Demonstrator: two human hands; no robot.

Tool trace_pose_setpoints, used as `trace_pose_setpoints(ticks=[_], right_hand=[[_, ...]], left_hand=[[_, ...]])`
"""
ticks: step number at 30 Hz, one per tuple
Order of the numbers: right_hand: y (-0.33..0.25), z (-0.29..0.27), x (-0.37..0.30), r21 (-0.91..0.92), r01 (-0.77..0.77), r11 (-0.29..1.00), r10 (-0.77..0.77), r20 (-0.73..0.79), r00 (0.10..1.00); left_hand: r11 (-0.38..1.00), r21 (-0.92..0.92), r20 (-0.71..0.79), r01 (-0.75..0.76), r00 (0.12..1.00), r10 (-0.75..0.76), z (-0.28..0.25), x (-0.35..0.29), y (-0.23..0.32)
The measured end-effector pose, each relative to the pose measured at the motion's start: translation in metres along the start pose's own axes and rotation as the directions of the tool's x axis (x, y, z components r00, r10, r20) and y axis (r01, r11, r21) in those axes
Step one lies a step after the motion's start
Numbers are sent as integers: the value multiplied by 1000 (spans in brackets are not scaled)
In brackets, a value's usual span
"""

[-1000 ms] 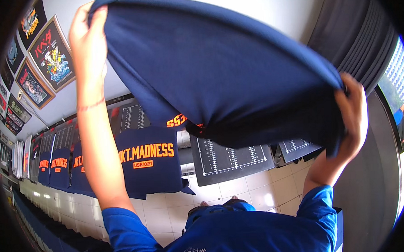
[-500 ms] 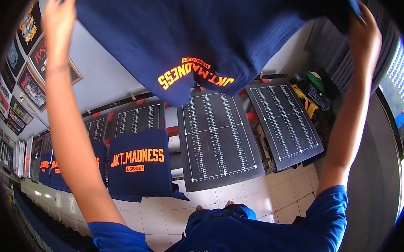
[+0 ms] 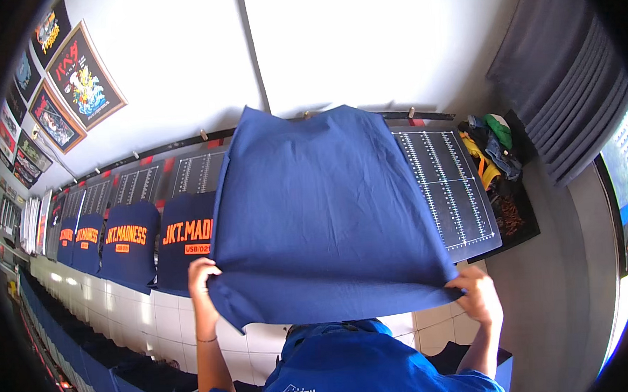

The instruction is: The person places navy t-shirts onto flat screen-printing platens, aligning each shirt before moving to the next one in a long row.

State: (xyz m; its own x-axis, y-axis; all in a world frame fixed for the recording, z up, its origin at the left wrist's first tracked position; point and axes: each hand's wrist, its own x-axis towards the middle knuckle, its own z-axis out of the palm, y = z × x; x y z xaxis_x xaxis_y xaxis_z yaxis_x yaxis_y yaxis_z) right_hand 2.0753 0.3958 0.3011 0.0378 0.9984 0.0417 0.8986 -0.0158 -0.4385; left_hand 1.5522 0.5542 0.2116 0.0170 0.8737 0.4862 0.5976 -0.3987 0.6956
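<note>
A navy T-shirt (image 3: pixel 328 202) is spread in front of me, its far end near the wall. It covers a board beneath it, and no print shows on its upper side. At the shirt's near left corner, my left hand (image 3: pixel 202 274) is closed on the cloth. My right hand (image 3: pixel 476 291) grips the near right corner, its fingers pinching the fabric. Between the hands the near edge runs almost straight, with a shallow fold above it.
Left stand boards bearing navy shirts with orange lettering (image 3: pixel 127 239). At right is a bare black board with white ruler lines (image 3: pixel 462 221). Beyond it lies a pile of clothes (image 3: pixel 492 143) by a dark curtain (image 3: pixel 562 94). Framed prints (image 3: pixel 88 80) hang on the wall.
Both hands have come down from high up toward my body. The shirt, which hung raised with orange print showing, now lies spread over the middle board, its printed side out of sight.
</note>
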Motion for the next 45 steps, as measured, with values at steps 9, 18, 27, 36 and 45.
trace_pose_setpoints(ticks=[9, 18, 27, 36, 45], right_hand=[[86, 140, -13, 61, -65, 996, 0, 731, 683], [199, 333, 138, 764, -600, -236, 401, 639, 656], [181, 320, -12, 802, -492, -340, 440, 598, 670], [194, 333, -40, 784, -550, -288, 555, 605, 570], [198, 340, 45, 848, -530, 6, 576, 430, 695]], left_hand=[[956, 265, 692, 122, 667, -277, 44, -137, -97], [-197, -415, 769, 888, 227, -597, 193, -51, -160], [-153, -390, 810, 908, 259, -526, 124, -217, -191], [-202, -238, 799, 950, 73, -597, 114, -213, -197], [-141, -336, 826, 931, 219, -520, 188, -133, -191]])
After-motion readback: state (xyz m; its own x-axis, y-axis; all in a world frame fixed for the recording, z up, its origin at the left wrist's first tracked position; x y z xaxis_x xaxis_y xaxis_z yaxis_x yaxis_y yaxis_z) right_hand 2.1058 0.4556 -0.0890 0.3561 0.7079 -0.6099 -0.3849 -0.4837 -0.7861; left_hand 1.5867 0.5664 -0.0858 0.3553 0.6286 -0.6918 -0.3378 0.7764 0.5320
